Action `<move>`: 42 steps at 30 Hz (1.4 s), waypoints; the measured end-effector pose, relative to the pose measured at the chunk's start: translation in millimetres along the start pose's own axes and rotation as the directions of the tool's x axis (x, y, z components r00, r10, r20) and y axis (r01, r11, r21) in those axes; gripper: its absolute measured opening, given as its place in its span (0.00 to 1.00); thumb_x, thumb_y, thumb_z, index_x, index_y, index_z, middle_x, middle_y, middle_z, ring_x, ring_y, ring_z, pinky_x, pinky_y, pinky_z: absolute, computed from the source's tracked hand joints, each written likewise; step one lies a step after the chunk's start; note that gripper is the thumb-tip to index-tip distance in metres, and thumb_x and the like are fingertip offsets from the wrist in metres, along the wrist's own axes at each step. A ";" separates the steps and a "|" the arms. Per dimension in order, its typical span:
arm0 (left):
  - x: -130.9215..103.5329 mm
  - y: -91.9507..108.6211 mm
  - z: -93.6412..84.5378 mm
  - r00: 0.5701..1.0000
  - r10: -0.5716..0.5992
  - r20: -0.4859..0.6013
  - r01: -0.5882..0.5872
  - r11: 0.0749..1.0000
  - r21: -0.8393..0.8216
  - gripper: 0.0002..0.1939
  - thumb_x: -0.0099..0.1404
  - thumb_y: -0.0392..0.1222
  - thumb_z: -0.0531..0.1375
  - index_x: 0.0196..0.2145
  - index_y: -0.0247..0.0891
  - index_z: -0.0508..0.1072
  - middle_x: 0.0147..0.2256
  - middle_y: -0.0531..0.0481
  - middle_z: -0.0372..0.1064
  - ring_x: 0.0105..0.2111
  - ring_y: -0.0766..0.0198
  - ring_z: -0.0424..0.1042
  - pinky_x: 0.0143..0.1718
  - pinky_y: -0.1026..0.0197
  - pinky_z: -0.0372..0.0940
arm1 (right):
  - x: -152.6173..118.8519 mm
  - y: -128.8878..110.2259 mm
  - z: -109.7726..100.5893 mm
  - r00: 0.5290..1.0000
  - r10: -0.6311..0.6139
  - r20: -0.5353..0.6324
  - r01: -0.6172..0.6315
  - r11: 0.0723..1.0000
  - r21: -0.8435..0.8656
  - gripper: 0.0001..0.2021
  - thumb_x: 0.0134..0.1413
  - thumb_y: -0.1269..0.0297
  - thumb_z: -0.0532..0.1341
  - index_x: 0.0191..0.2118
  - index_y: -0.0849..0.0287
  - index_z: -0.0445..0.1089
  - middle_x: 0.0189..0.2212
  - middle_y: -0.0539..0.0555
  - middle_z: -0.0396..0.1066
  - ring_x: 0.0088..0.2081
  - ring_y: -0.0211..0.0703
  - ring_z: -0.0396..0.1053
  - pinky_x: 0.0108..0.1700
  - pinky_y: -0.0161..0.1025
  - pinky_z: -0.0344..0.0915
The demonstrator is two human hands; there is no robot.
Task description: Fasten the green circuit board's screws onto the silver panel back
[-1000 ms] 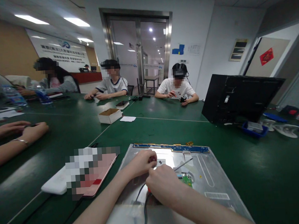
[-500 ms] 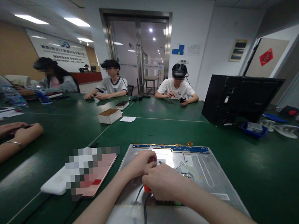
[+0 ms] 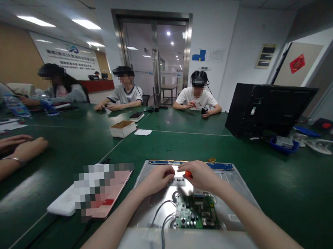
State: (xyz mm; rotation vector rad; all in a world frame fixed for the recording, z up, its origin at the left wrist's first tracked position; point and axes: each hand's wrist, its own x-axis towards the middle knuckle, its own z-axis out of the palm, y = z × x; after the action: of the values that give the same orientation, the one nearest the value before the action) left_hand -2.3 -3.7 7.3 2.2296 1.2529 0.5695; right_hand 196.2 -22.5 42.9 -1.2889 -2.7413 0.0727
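Observation:
My right hand [image 3: 199, 177] is closed round a screwdriver [image 3: 188, 174]; its orange-red handle shows between the fingers, and the shaft is hidden. My left hand [image 3: 160, 178] is close beside it, thumb and fingertips pinched together over a small pale strip [image 3: 179, 182] with several tiny dark pieces on it, perhaps screws. What the left fingers hold, if anything, is too small to make out. Both hands are above the back of a metal display panel [image 3: 235, 199]. A green circuit board [image 3: 198, 212] lies on the panel nearer to me, with a grey cable [image 3: 162, 233] beside it.
A narrow blue circuit strip [image 3: 221, 166] runs along the panel's far edge. Left of it lie a white device [image 3: 61, 200] and a pink one [image 3: 114, 195], partly blurred out. A small box [image 3: 123, 129], a black monitor casing [image 3: 269, 108] and a co-worker's hands [image 3: 29, 148] are further off.
My right hand has moved up and away from me, and the screwdriver shaft has gone out of sight. The green board is now uncovered. My left hand has barely moved.

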 end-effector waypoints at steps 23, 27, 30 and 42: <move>-9.4 43.6 9.3 0.995 0.094 0.044 -0.026 0.637 -0.770 0.19 0.50 0.53 0.66 0.26 0.35 0.66 0.23 0.55 0.62 0.25 0.68 0.61 0.28 0.65 0.57 | -56.9 -18.3 13.6 0.973 -0.226 -0.051 0.216 0.963 -0.162 0.28 0.55 0.79 0.49 0.61 0.58 0.57 0.55 0.59 0.67 0.34 0.42 0.71 0.29 0.37 0.64; -5.5 42.9 14.1 0.990 0.095 0.107 0.004 0.727 -0.686 0.19 0.59 0.56 0.59 0.27 0.35 0.69 0.23 0.53 0.64 0.25 0.67 0.62 0.27 0.65 0.58 | -70.1 -11.0 10.6 0.972 -0.165 -0.167 0.168 0.986 -0.001 0.23 0.56 0.74 0.53 0.57 0.55 0.63 0.50 0.57 0.71 0.41 0.43 0.72 0.34 0.35 0.63; -1.6 34.2 13.7 1.000 0.006 0.004 -0.003 0.847 -0.531 0.17 0.65 0.51 0.53 0.29 0.35 0.70 0.26 0.51 0.67 0.27 0.65 0.65 0.29 0.64 0.60 | -78.6 -1.2 6.8 0.980 0.002 -0.198 0.032 0.985 0.170 0.19 0.61 0.65 0.54 0.58 0.53 0.64 0.44 0.55 0.75 0.40 0.42 0.72 0.39 0.37 0.63; -2.9 25.9 11.9 0.982 0.018 -0.189 0.015 0.985 0.172 0.12 0.67 0.42 0.51 0.30 0.37 0.70 0.31 0.47 0.71 0.32 0.59 0.67 0.33 0.61 0.56 | -86.4 -19.0 19.1 0.995 -0.067 0.068 0.062 0.995 0.075 0.20 0.51 0.55 0.59 0.48 0.57 0.69 0.43 0.57 0.74 0.37 0.48 0.71 0.35 0.40 0.61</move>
State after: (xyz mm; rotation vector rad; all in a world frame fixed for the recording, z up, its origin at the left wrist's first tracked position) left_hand 20.2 -20.3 13.7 2.3630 1.4450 0.7133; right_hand 234.1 -101.0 18.7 -1.2004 -2.8078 0.2145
